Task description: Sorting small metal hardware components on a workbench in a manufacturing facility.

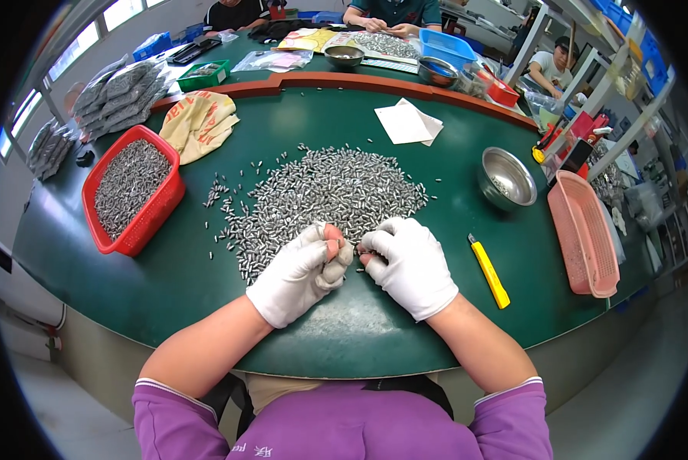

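Note:
A wide heap of small silvery metal pins [336, 184] lies spread over the green table in front of me. My left hand [305, 264], in a white glove with bare thumb and fingertip showing, is closed at the heap's near edge. Its fingers pinch together around something too small to make out. Close beside it, my right hand [405, 264], gloved the same way, curls over the near edge of the heap with thumb and fingers drawn together. What its fingertips hold is mostly hidden under the glove.
At left stands a red basket [177, 188] full of pins, near a beige cloth [198, 126] and stacked filled bags [121, 96]. To the right are a metal bowl [509, 180], a yellow utility knife [489, 274] and a pink basket [581, 238]. White papers [405, 123] lie ahead; people sit beyond.

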A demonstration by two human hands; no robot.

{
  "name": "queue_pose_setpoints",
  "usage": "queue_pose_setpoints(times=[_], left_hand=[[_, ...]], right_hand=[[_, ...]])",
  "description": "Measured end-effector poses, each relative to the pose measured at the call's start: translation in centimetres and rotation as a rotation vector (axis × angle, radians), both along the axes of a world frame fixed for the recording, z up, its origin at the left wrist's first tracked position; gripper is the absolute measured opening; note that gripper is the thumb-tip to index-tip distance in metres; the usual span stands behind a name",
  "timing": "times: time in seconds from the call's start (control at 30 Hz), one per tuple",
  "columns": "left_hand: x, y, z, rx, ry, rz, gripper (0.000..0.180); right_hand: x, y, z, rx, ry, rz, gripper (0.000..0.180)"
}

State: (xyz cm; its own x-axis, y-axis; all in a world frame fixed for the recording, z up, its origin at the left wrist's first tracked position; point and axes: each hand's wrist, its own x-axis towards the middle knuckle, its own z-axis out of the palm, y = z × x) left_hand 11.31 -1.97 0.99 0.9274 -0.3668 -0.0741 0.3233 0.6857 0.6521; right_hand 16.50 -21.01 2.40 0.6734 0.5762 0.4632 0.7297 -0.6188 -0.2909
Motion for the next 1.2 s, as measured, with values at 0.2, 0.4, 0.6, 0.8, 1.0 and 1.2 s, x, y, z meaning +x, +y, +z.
queue_pose_setpoints(times=[0.2, 0.4, 0.6, 0.8, 1.0, 1.2], left_hand=[[0.1, 0.1, -0.1, -0.009, -0.002, 0.006, 0.017], [0.1, 0.0, -0.1, -0.006, -0.014, -0.007, 0.018], [0.0, -0.1, 0.2, 0.029, -0.014, 0.016, 0.018], [0.2, 0.0, -0.1, -0.01, -0.021, -0.018, 0.02], [0.2, -0.1, 0.2, 0.039, -0.037, -0.014, 0.019], [0.0, -0.2, 0.2, 0.08, -0.042, -0.008, 0.018]], right_hand=[[-0.5, 0.0, 0.0, -0.129, 0.108, 0.085, 0.012], [-0.5, 0.0, -0.3, -0.137, 0.058, 0.082, 0.013], [-0.2, 0.1, -0.2, 0.183, 0.117, 0.072, 0.012], [-0.3, 0.2, 0.0, 0.296, 0.215, 0.085, 0.01], [-0.1, 0.2, 0.3, 0.335, 0.144, 0.144, 0.012], [-0.6, 0.1, 0.6, 0.416, 0.251, 0.145, 0.013]])
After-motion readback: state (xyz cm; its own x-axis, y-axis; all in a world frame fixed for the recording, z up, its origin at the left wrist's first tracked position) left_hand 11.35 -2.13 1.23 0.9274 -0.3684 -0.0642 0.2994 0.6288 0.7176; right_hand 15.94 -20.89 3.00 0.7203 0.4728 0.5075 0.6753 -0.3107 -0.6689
